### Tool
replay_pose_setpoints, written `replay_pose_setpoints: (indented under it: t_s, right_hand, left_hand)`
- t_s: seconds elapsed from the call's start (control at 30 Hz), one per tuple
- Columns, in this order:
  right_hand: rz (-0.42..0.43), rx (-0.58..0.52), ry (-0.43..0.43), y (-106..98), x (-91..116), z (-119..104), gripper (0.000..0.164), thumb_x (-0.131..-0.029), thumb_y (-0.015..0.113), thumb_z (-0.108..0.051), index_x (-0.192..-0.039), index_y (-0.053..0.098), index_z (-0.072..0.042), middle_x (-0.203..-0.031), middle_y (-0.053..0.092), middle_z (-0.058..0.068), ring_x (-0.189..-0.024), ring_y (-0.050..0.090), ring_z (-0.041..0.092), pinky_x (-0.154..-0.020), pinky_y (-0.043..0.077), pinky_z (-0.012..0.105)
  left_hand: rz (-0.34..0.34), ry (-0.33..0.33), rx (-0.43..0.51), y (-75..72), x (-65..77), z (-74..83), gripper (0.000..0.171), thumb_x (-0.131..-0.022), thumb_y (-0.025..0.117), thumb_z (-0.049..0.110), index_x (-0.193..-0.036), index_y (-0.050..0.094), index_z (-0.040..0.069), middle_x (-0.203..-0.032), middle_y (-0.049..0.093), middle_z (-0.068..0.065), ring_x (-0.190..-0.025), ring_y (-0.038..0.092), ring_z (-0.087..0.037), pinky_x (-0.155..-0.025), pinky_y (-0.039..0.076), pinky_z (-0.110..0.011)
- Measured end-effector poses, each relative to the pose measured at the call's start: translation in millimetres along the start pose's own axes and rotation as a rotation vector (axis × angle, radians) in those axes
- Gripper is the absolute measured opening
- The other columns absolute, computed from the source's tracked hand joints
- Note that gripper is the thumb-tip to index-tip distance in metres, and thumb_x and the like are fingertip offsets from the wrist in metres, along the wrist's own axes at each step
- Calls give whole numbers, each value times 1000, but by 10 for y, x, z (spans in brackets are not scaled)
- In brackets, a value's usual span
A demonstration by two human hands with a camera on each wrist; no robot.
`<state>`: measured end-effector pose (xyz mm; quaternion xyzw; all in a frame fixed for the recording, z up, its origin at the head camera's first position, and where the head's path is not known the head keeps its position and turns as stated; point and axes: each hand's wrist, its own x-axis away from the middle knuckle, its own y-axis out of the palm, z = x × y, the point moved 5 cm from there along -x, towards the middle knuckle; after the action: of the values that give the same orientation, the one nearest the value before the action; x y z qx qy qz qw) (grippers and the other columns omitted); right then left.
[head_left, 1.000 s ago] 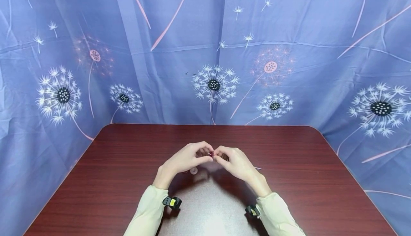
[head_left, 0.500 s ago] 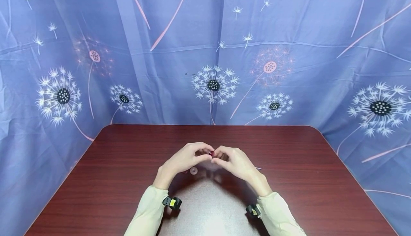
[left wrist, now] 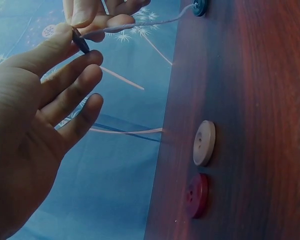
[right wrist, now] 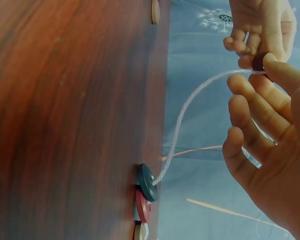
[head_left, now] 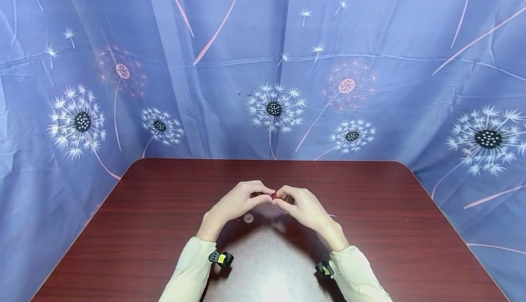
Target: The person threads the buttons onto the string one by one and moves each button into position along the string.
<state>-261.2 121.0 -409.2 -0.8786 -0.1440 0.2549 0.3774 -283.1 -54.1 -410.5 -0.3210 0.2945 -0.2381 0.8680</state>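
Note:
In the head view my left hand (head_left: 234, 204) and right hand (head_left: 302, 208) meet above the table, a small dark red button (head_left: 274, 195) between their fingertips. The left thumb and fingers pinch it in the left wrist view, where the button (left wrist: 80, 41) appears edge-on. My right thumb and fingertips grip the same button (right wrist: 259, 61) from the other side. A white cord (right wrist: 180, 117) runs from it down to a dark green button (right wrist: 147, 182). Against that lie a red button (right wrist: 144, 206) and a pale one (right wrist: 140, 231). Fingers hide how the cord passes the held button.
A pale loose button (left wrist: 204, 143) and a red one (left wrist: 197, 196) lie on the brown table (head_left: 164, 229), below my left hand. Behind the right hand a thin light piece (head_left: 331, 215) shows. A blue patterned curtain (head_left: 222, 110) surrounds the table's back and sides.
The held button has shifted slightly to the right and turned, and the left fingertips have moved with it. Both arms otherwise stay in nearly the same place.

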Motion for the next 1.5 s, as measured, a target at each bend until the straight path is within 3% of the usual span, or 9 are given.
replay_pose_setpoints:
  t_s: [0.27,0.63,0.97,1.27,1.5]
  right_hand:
    - [9,-19,30,2,-6,27,17,-94,66,-39,-100,68,-23,-81,68,-14,-65,61,5,-63,48,21]
    - [10,-33,9,0,-2,7,25,-94,68,-36,-114,66,-21,-84,71,-11,-68,62,6,-64,49,21]
    - [-33,-25,-16,-6,-4,-9,23,-92,71,-27,-113,65,-22,-82,70,-11,-66,60,3,-62,48,21]
    - [-23,3,-24,-21,-1,18,23,-91,73,-26,-113,65,-23,-82,69,-14,-66,60,0,-63,49,21]
    - [-50,48,33,-36,15,82,24,-90,73,-30,-113,66,-28,-70,56,-15,-60,51,0,-58,44,22]
  left_hand:
    - [51,-10,39,-44,-6,34,12,-95,66,32,-101,75,25,-94,69,16,-88,63,-1,-83,55,-39]
    - [38,6,-45,-27,-8,17,12,-97,64,31,-102,73,24,-95,69,16,-88,62,0,-83,55,-37]
    - [17,-18,-86,-14,0,13,10,-98,63,31,-99,72,26,-95,67,17,-86,61,0,-84,55,-39]
    - [33,-24,-106,-50,14,20,12,-99,61,35,-100,70,27,-93,65,19,-84,59,-1,-82,54,-40]
    - [29,-55,-129,-67,23,-5,11,-98,61,38,-100,69,30,-94,64,21,-84,59,1,-81,52,-28]
